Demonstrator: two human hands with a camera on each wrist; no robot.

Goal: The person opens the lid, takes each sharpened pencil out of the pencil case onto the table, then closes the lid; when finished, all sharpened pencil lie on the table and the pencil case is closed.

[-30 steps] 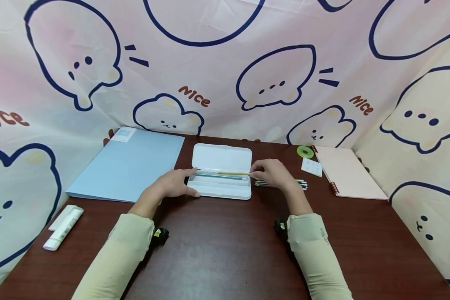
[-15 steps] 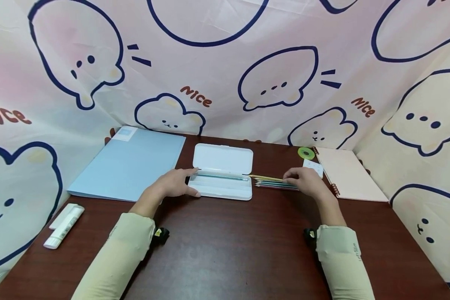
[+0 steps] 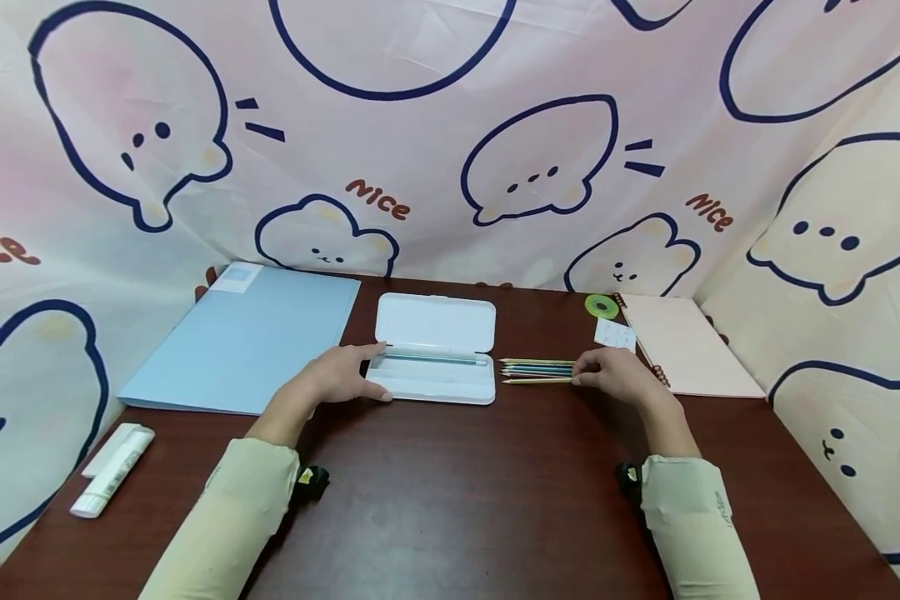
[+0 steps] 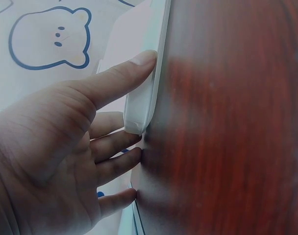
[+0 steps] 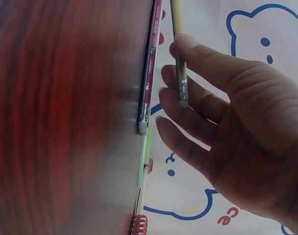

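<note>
A white pencil case [image 3: 431, 388] lies with its lid folded back, one teal pencil [image 3: 435, 359] along its rear compartment. My left hand [image 3: 336, 373] holds the case's left end, thumb on the front side and fingers behind, as the left wrist view shows. To the right of the case, my right hand [image 3: 617, 375] pinches a yellow pencil [image 5: 177, 19] between thumb and forefinger near its eraser end. Several pencils [image 3: 536, 367] lie side by side on the table there. Among them is a red pencil [image 5: 151, 73], apart from the held one in the right wrist view.
A blue folder [image 3: 247, 333] lies at the left, with a white tube and another white item [image 3: 112, 471] before it. Back right are a green tape roll [image 3: 602, 306], a small white card [image 3: 615, 333] and a spiral notebook [image 3: 690, 342]. A printed cloth hangs behind.
My right hand has drawn the yellow pencil out of the case to the right, then brought it nearer to me, at the front of the other pencils. The left hand has stayed on the case.
</note>
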